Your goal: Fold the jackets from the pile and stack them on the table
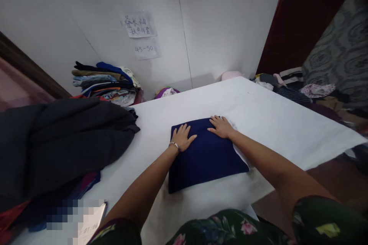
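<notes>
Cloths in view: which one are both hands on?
The flat navy cloth: left hand and right hand rest on it; the bunched dark-grey cloth and stacked clothes lie apart from both.

Two forearms (pixel 151 183) (pixel 260 157) (just one bracelet (pixel 174 145) between them), one navy cloth (pixel 207 157), two paper notes (pixel 140 25) (pixel 147 48).

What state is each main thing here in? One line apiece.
navy cloth: laid flat, apparently folded
left hand: open, resting on the navy cloth
right hand: open, resting on the navy cloth
dark garment: heaped, rumpled
clothes stack: piled in uneven layers
paper notes: fixed to the wall, handwritten
</notes>
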A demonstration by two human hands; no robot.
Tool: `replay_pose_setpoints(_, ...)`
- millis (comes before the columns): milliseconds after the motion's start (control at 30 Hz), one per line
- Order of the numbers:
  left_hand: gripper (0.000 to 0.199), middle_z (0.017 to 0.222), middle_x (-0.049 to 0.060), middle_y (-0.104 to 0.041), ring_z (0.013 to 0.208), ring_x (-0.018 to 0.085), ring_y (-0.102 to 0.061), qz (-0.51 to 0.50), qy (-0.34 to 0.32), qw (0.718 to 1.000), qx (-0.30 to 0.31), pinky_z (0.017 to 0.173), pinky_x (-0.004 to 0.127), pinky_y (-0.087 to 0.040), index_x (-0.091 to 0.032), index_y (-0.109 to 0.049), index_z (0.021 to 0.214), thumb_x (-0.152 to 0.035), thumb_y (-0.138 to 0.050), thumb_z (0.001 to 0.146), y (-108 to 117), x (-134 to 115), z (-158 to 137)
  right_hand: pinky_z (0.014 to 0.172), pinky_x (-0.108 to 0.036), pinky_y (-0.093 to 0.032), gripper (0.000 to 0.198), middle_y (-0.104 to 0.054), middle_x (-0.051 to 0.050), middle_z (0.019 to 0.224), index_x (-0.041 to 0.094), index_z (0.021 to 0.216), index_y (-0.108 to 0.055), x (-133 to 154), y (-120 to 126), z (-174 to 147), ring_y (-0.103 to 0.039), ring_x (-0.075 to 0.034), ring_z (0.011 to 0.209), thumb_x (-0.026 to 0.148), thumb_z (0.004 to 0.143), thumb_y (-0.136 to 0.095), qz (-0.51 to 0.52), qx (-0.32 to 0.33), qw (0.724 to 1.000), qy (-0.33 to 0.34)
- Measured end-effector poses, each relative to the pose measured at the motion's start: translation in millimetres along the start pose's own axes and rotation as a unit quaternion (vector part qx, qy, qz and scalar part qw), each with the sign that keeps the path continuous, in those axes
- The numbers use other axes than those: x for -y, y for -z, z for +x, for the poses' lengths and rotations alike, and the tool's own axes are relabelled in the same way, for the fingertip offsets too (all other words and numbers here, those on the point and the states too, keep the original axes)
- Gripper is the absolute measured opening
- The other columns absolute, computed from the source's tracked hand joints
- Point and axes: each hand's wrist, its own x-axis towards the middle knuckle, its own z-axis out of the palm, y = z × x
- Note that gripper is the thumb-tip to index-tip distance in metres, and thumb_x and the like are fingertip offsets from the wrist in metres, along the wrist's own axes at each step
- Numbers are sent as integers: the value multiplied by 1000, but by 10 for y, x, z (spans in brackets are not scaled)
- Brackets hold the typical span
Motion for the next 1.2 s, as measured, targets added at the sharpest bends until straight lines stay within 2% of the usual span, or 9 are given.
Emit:
replay_pose_setpoints(267, 68, 152, 11, -27, 142, 27, -19, -14, 18, 998, 56, 114, 51, -11, -19, -38, 141, -62, -32, 88, -64, -11, 13, 112, -53, -15, 64, -31, -11, 151, 18, 140, -40, -34, -6, -22, -21, -29, 141, 59, 91, -31, 23, 31, 999, -8)
replay_pose_setpoints(333, 61, 151, 10, -30, 141, 25, -21, -37, 30, 999, 18, 114, 48, -14, -19, -43, 138, -56, -36, 90, -26, 23, -27, 113, -52, -15, 62, -28, -11, 152, 18, 140, -40, -93, 39, -104, -19, -29, 141, 56, 91, -35, 46, 24, 998, -35)
replay_pose_setpoints(467, 51, 146, 12, -40, 136, 24, -33, -117, 112, 982, -102, 112, 38, -27, -15, -49, 132, -43, -45, 89, -1, 183, -317, 111, -44, -27, 68, -31, -15, 150, 15, 143, -34, -331, -6, -511, -28, -28, 138, 53, 88, -43, 144, -52, 969, -194)
replay_pose_setpoints(600, 54, 133, 14, -55, 117, 24, -55, -242, 226, 938, -99, 101, 37, -42, -14, -49, 131, -44, -49, 86, -58, 317, -719, 99, -41, -44, 74, -49, -15, 138, 18, 145, -31, -426, -135, -954, -53, -27, 120, 50, 82, -53, 284, -118, 914, -264)
replay_pose_setpoints(733, 53, 129, 12, -58, 108, 23, -60, -325, 269, 901, -101, 95, 34, -46, -15, -50, 129, -41, -55, 83, -102, 274, -978, 92, -38, -50, 85, -48, -17, 138, 16, 146, -27, -305, -90, -1168, -57, -26, 115, 45, 76, -65, 459, -124, 827, -301)
replay_pose_setpoints(867, 49, 127, 12, -60, 110, 24, -59, -359, 268, 885, -124, 95, 35, -45, -16, -53, 125, -36, -60, 81, -95, 162, -1068, 86, -35, -54, 67, -60, -19, 123, 10, 132, -45, -243, 121, -1220, -65, -25, 101, 39, 76, -68, 664, -7, 678, -315)
replay_pose_setpoints(967, 46, 123, 12, -62, 111, 24, -59, -379, 278, 873, -127, 98, 35, -43, -16, -55, 123, -31, -63, 79, -68, 126, -1066, 82, -38, -55, 41, -70, -15, 105, 13, 112, -59, -214, 250, -1210, -68, -24, 90, 38, 81, -63, 732, 94, 615, -276)
replay_pose_setpoints(1067, 43, 118, 11, -65, 111, 25, -60, -423, 292, 847, -136, 98, 36, -44, -18, -60, 117, -27, -68, 75, -35, 126, -1041, 78, -39, -56, 27, -73, -12, 92, 16, 103, -63, -132, 376, -1174, -70, -23, 80, 31, 81, -60, 734, 105, 615, -268)
replay_pose_setpoints(1200, 40, 127, 15, -59, 116, 28, -56, -521, 305, 786, -132, 95, 39, -47, -17, -63, 109, -24, -73, 70, 36, 65, -1021, 72, -36, -56, 20, -73, -9, 82, 17, 96, -65, -29, 798, -1096, -69, -24, 73, 27, 78, -61, 706, 2, 669, -233)
